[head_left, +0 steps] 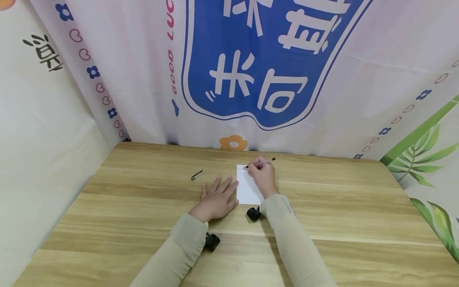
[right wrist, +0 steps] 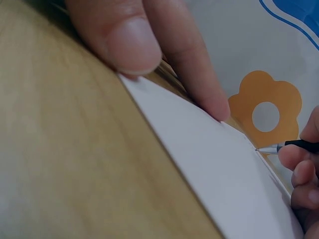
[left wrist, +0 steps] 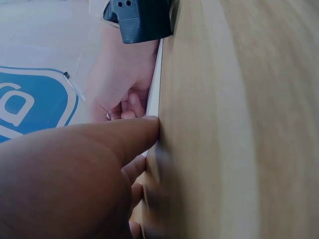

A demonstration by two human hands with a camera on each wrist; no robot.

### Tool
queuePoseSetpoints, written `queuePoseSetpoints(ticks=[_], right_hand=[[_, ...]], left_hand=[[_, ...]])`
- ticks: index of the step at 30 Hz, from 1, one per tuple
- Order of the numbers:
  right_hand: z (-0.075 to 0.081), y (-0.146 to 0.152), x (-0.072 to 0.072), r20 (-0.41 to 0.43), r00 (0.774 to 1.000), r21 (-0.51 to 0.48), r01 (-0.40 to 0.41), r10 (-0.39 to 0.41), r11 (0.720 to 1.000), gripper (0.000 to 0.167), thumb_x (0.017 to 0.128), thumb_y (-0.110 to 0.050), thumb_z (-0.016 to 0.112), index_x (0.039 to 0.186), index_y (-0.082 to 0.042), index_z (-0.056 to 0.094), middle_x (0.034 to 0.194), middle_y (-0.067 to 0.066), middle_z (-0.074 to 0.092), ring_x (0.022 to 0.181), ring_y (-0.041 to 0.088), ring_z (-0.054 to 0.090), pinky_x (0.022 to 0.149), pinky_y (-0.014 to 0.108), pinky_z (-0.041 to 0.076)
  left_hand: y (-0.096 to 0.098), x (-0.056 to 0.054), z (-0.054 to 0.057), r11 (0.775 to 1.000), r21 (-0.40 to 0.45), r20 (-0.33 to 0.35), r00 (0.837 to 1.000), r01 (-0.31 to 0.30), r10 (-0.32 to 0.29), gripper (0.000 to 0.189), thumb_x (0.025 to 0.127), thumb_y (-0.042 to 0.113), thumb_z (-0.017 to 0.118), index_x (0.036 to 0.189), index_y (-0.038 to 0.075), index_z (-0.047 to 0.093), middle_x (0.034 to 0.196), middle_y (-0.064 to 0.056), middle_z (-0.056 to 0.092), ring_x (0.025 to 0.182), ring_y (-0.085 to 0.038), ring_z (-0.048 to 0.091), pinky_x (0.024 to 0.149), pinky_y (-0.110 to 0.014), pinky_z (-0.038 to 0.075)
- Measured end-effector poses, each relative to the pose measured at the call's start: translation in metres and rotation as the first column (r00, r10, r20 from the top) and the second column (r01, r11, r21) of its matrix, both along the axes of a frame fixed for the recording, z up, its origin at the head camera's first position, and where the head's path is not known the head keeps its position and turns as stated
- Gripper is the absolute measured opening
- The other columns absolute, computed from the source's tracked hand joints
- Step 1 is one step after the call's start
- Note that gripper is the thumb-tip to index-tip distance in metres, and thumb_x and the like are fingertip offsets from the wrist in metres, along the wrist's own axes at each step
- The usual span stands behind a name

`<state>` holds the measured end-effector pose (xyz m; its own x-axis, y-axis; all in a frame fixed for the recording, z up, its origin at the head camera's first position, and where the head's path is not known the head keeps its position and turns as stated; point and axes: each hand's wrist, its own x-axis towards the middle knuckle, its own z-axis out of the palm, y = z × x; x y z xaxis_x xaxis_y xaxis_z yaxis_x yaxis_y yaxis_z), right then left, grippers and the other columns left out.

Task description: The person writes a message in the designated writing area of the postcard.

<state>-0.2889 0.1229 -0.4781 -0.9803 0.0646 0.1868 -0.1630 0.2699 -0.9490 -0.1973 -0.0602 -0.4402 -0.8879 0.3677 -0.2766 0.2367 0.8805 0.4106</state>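
A small sheet of white paper (head_left: 246, 192) lies on the wooden table. My right hand (head_left: 264, 178) pinches a pen (head_left: 267, 161) over the sheet's upper part. In the right wrist view the silver pen tip (right wrist: 269, 149) meets the paper near its far edge. Faint small marks show at the sheet's upper left. My left hand (head_left: 216, 200) lies palm down with spread fingers, and its thumb and index finger touch the paper's left edge. A black and silver pen cap (head_left: 197, 175) rests on the table beyond the left hand's fingers.
Around the sheet spreads the wooden tabletop (head_left: 143, 207). A printed curtain (head_left: 150, 119) hangs along the table's far edge. Black wrist cameras sit under both cuffs, the left one (head_left: 212, 242) close to the tabletop.
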Motion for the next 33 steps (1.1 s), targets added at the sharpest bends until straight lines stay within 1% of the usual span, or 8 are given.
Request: queuePoseSetpoints(ticks=[4,8,11,18,27,33], right_hand=[[0.001,0.000,0.001,0.011,1.000,-0.006,-0.001,0.001,1.000,0.011,0.093,-0.011,0.063,0.083,-0.006,0.064,0.076,0.009,0.066,0.070,0.019,0.063,0.060,0.023,0.051],[0.000,0.000,0.000,0.007,1.000,-0.006,-0.001,0.001,1.000,0.011,0.092,-0.010,0.063,0.082,-0.006,0.063,0.076,0.009,0.066,0.070,0.019,0.062,0.060,0.023,0.051],[0.000,0.000,0.000,0.000,1.000,-0.007,-0.003,0.003,1.000,0.011,0.092,-0.009,0.062,0.082,-0.006,0.063,0.075,0.009,0.066,0.070,0.020,0.063,0.060,0.023,0.051],[-0.001,0.001,0.000,-0.010,1.000,-0.003,-0.003,0.003,1.000,0.011,0.092,-0.009,0.062,0.081,-0.006,0.063,0.074,0.009,0.066,0.068,0.019,0.062,0.058,0.023,0.050],[-0.001,0.000,0.000,-0.023,1.000,-0.001,0.007,-0.007,1.000,0.011,0.091,-0.009,0.062,0.081,-0.007,0.064,0.073,0.006,0.065,0.065,0.015,0.061,0.056,0.021,0.048],[0.000,0.000,0.000,-0.024,1.000,0.015,0.009,-0.009,1.000,0.011,0.091,-0.010,0.062,0.080,-0.007,0.064,0.072,0.005,0.065,0.064,0.016,0.060,0.054,0.021,0.047]], left_hand=[[0.000,0.001,0.002,1.000,0.004,0.003,1.000,0.000,0.000,0.065,0.108,0.045,0.044,0.164,0.024,0.020,0.171,-0.002,0.008,0.155,-0.034,-0.005,0.115,-0.071,-0.006],[0.000,0.001,0.001,1.000,0.009,-0.006,1.000,-0.001,0.001,0.064,0.108,0.045,0.044,0.164,0.024,0.021,0.171,-0.002,0.010,0.155,-0.035,-0.004,0.115,-0.071,-0.005],[0.000,-0.001,-0.001,1.000,0.001,-0.008,1.000,0.000,0.000,0.065,0.108,0.046,0.044,0.164,0.025,0.020,0.171,-0.001,0.008,0.155,-0.034,-0.005,0.115,-0.071,-0.005],[0.000,-0.006,-0.014,1.000,0.003,-0.015,1.000,-0.009,0.009,0.066,0.106,0.051,0.043,0.164,0.031,0.018,0.170,0.004,0.006,0.155,-0.030,-0.008,0.115,-0.071,-0.008],[-0.001,-0.005,-0.015,1.000,0.006,-0.018,1.000,-0.012,0.012,0.066,0.106,0.052,0.043,0.164,0.031,0.018,0.170,0.005,0.005,0.155,-0.029,-0.007,0.115,-0.071,-0.008],[-0.001,-0.005,-0.016,1.000,0.004,-0.024,1.000,-0.011,0.011,0.066,0.106,0.052,0.043,0.164,0.031,0.018,0.170,0.005,0.006,0.155,-0.030,-0.007,0.115,-0.071,-0.008]])
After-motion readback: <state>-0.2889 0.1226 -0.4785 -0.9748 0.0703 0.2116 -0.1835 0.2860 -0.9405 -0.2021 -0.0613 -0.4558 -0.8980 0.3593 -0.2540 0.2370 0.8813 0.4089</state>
